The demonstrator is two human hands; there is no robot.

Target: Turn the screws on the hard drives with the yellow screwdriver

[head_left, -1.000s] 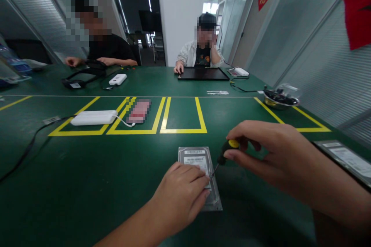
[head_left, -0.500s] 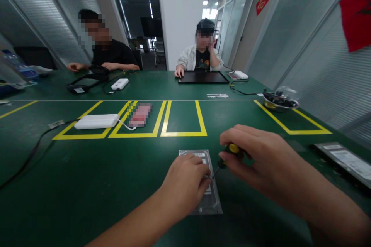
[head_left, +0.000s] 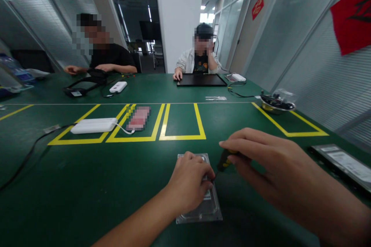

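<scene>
A hard drive (head_left: 199,215) with a silvery casing and a white label lies flat on the green table in front of me. Across its upper part rests my left hand (head_left: 191,183), fingers curled and gripping it. The thumb and forefinger come close together at the drive's right edge; whether a small part is between them is hidden. My right hand (head_left: 255,158) holds a screwdriver (head_left: 223,161) by its black and yellow handle, between thumb and fingers. The screwdriver slants down to the left, its tip at the drive's right edge by my left fingertips.
Another drive (head_left: 344,162) lies at the right. Yellow tape (head_left: 182,137) marks boxes on the table (head_left: 116,185). A white power bank (head_left: 94,126) and a phone (head_left: 139,119) lie left. A bowl of parts (head_left: 276,104) stands far right. Two people sit opposite, one behind a dark panel (head_left: 201,80).
My right hand's fingers have shifted on the screwdriver handle and stretched out more, and the handle stands somewhat steeper. My left hand stays on the hard drive. The whole view has moved slightly.
</scene>
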